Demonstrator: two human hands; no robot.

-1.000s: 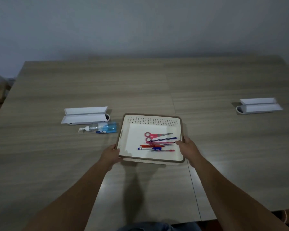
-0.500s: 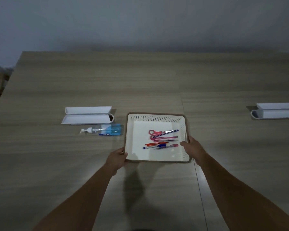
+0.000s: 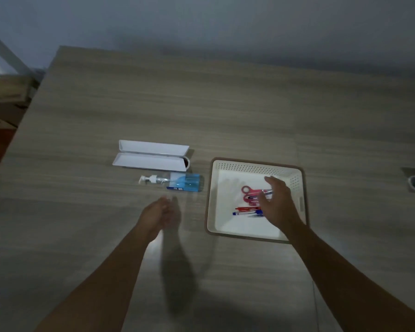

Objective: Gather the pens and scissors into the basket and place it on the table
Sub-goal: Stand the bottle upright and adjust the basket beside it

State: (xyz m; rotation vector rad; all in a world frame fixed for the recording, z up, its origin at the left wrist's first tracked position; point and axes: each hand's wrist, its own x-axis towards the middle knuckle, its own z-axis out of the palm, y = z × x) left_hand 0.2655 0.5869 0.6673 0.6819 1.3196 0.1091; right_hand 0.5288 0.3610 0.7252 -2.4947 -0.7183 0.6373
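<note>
With the basket (image 3: pixel 254 168) as your landmark, resting flat on the wooden table (image 3: pixel 225 111), the contents read as follows. Scissors (image 3: pixel 249 193), red-handled: inside the basket, toward its far half, partly hidden by your right hand. Pens (image 3: pixel 246 211), red and blue: inside the basket, just nearer you than the scissors. Right hand (image 3: pixel 277 202): over the basket interior, fingers spread loosely, holding nothing. Left hand (image 3: pixel 159 215): left of the basket, apart from its rim, motion-blurred; you cannot tell how its fingers are set. Blue pump bottle (image 3: pixel 177 182): lying on its side just left of the basket. White open case (image 3: pixel 151 156): left of the basket, beyond the bottle.
</note>
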